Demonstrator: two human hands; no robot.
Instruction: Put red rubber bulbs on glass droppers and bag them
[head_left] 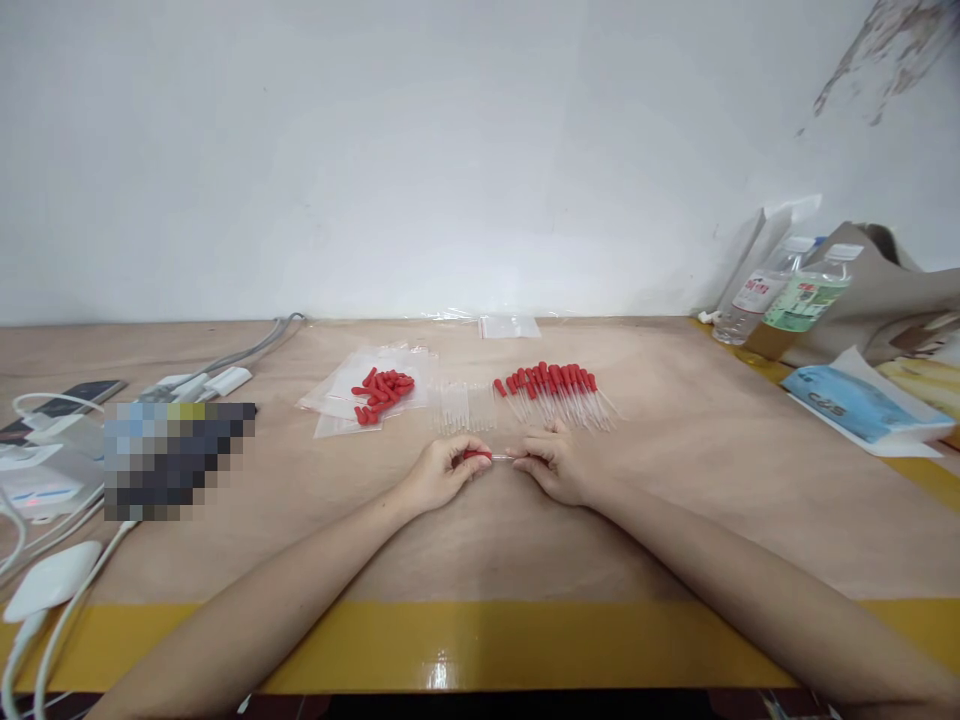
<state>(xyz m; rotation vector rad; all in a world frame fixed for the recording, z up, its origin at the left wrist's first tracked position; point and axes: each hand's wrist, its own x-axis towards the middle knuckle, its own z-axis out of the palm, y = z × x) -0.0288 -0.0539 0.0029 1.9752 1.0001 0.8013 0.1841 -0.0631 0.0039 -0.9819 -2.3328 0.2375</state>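
Between thumb and fingers, my left hand point(444, 472) pinches a red rubber bulb point(478, 455). A thin glass dropper tube point(501, 457) runs from the bulb's right end into the closed fingers of my right hand point(553, 464). Just beyond my hands lies a row of bare glass tubes point(463, 408). To their right, several droppers with red bulbs point(556, 385) lie side by side, tubes pointing toward me. A loose pile of red rubber bulbs point(384, 388) sits on clear plastic bags point(337, 398) to the left.
White chargers and cables point(56, 480) crowd the left side, with a phone point(75, 397) behind. Two drink bottles point(806, 300), a bag point(885, 290) and a blue tissue pack point(847, 400) stand or lie on the right. A small plastic bag point(510, 327) lies by the wall.
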